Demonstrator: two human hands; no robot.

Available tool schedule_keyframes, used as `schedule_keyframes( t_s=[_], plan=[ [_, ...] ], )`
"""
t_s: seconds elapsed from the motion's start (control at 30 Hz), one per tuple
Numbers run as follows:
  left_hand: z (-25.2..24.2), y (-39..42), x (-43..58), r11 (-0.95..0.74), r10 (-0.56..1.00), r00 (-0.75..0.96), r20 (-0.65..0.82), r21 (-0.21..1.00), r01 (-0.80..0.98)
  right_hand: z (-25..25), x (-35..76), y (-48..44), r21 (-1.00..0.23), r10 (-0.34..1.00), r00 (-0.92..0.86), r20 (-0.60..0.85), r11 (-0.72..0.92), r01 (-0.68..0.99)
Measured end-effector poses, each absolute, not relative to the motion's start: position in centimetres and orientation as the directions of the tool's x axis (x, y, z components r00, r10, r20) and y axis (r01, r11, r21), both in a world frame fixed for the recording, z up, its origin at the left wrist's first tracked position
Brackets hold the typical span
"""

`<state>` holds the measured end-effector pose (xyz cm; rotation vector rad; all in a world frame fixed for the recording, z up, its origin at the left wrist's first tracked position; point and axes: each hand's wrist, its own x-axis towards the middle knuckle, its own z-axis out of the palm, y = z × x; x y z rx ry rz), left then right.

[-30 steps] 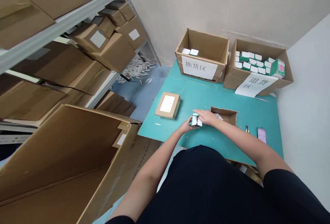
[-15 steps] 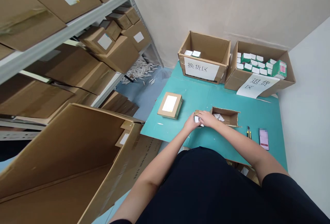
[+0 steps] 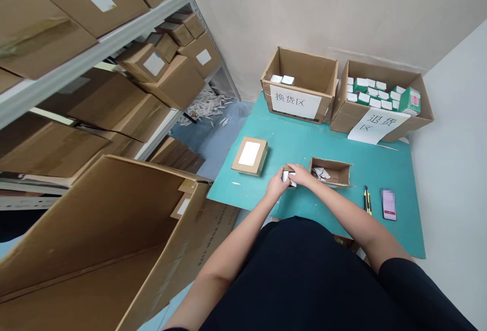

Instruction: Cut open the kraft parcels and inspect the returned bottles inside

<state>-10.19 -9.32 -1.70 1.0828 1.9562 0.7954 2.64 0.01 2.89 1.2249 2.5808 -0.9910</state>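
Note:
Over the front of the green table, both my hands close around a small box (image 3: 292,182) with white faces and a brown part at its far side. My left hand (image 3: 277,185) grips its left side. My right hand (image 3: 300,175) holds it from the right, fingers bent over the top. Much of the box is hidden by my fingers, so I cannot tell whether its flaps are raised. Just right of my right hand is an open cardboard tray (image 3: 340,174) with white paper scraps (image 3: 320,172) in it. To the left lies a flat brown box (image 3: 249,154) with a white label.
Two open cartons with paper signs stand at the back: the left carton (image 3: 330,102) and the right carton (image 3: 340,118), both containing white-and-green boxes. A yellow-black utility knife (image 3: 367,201) and a phone (image 3: 388,204) lie right. A large open carton (image 3: 190,219) and loaded shelving (image 3: 144,19) flank the left.
My hands and the small box have shifted slightly left, and my right fingers have moved over its top. More of the white faces shows now. The view has moved a little.

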Motion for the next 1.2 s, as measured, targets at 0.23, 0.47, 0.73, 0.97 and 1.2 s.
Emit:
schedule_keyframes(
  t_s=[0.23,0.47,0.73,0.97,1.2],
  plan=[
    [-2.7,-9.6,-10.9,0.452,0.832,-0.371,-0.413,0.892,0.021,2.1,3.1,-1.1,-0.489,0.685,-0.656,-0.316,0.475,0.731],
    [-3.1,-9.8,-11.4,0.357,0.823,-0.384,-0.419,0.907,-0.224,2.6,3.9,-0.6,-0.560,0.622,-0.736,-0.270,0.520,0.645],
    [-3.3,-10.4,-11.3,0.321,0.864,-0.328,-0.383,0.919,-0.227,6.1,6.2,0.4,-0.308,0.390,-0.878,-0.279,0.829,0.466],
    [-3.5,-10.3,-11.2,0.296,0.854,-0.359,-0.377,0.919,-0.262,6.7,3.0,-1.5,-0.080,0.470,-0.813,-0.344,0.848,0.524],
    [-3.2,-10.2,-11.9,0.276,0.844,-0.430,-0.319,0.947,-0.162,8.9,2.9,0.1,-0.239,0.310,-0.915,-0.258,0.897,0.371]
  ],
)
